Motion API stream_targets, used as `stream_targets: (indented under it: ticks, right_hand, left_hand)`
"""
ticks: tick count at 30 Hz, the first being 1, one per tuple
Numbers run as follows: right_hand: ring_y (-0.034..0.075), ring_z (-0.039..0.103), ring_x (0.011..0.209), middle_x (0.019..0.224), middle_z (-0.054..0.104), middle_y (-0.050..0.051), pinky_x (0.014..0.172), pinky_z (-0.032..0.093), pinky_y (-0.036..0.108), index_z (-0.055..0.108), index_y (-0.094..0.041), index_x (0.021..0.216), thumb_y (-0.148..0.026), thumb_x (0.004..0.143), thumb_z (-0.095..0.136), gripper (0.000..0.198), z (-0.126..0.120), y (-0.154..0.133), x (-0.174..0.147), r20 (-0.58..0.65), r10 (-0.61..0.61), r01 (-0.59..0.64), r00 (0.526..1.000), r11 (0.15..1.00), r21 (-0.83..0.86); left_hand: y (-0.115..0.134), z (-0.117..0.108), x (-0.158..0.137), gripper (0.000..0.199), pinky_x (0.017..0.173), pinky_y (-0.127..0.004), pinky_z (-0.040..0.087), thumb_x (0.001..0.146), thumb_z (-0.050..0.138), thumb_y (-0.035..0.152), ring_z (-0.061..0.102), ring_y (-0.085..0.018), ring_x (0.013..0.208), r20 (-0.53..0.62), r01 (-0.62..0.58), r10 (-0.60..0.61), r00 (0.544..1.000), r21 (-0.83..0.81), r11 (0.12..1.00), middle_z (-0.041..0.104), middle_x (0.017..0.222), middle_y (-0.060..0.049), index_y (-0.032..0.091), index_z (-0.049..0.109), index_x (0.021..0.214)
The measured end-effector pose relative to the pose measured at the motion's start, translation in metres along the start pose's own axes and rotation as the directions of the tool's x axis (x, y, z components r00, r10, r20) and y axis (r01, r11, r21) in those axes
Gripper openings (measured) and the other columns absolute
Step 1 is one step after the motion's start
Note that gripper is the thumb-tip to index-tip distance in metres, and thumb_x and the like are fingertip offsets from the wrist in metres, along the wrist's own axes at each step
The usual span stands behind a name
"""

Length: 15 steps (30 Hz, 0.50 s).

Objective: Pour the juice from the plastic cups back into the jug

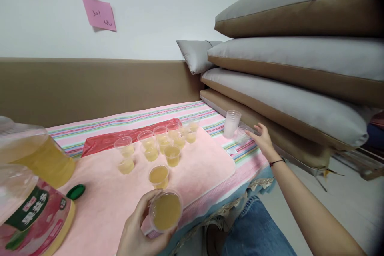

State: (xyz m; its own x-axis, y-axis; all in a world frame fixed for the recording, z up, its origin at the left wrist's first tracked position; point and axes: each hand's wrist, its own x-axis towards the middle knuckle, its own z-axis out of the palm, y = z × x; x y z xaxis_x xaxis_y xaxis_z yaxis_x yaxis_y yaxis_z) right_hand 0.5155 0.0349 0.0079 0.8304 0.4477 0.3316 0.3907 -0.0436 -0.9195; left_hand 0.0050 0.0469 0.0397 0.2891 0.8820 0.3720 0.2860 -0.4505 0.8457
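Observation:
My left hand [144,224] is wrapped round a clear plastic cup of yellowish juice [166,211], held upright at the near edge of the pink mat. Just beyond it another filled cup [159,176] stands on the mat. My right hand [263,141] reaches out to the right with thumb and fingers apart. Its thumb tip is at a pile of clear plastic pieces, perhaps lids [242,135]; whether it touches them I cannot tell. Beside that pile rises a stack of empty plastic cups [232,124]. Several more cups of juice [172,155] are grouped farther back.
A labelled juice bottle [45,224] and a large container of yellow liquid [54,160] stand at left, with a green cap [76,192] beside them. Red plastic [102,144] lies behind the cups. Stacked grey-brown cushions [285,88] border the right side.

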Motion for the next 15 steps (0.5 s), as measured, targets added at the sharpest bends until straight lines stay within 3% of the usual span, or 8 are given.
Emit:
stream_targets:
  ticks: [7, 15]
  right_hand:
    - [0.032, 0.058, 0.125, 0.132, 0.062, 0.017, 0.111, 0.041, 0.048, 0.039, -0.017, 0.142, -0.056, 0.057, 0.084, 0.104, 0.004, 0.007, 0.01, 0.057, -0.024, 0.025, 0.998, 0.999, -0.025]
    - [0.032, 0.057, 0.124, 0.128, 0.064, 0.015, 0.105, 0.044, 0.048, 0.049, -0.02, 0.135, -0.058, 0.059, 0.081, 0.09, 0.004, 0.006, 0.005, 0.033, -0.072, 0.075, 0.997, 0.991, -0.107]
  left_hand:
    - [0.0, -0.003, 0.001, 0.052, 0.09, -0.037, 0.057, 0.067, 0.075, 0.043, 0.07, -0.027, 0.104, 0.005, 0.022, -0.021, 1.0, -0.013, 1.0, 0.073, 0.112, -0.007, 0.023, 0.062, 0.113]
    - [0.005, -0.007, 0.001, 0.05, 0.089, -0.038, 0.058, 0.065, 0.075, 0.041, 0.07, -0.029, 0.105, -0.021, 0.036, -0.037, 0.999, -0.044, 0.998, 0.074, 0.111, -0.007, 0.023, 0.063, 0.109]
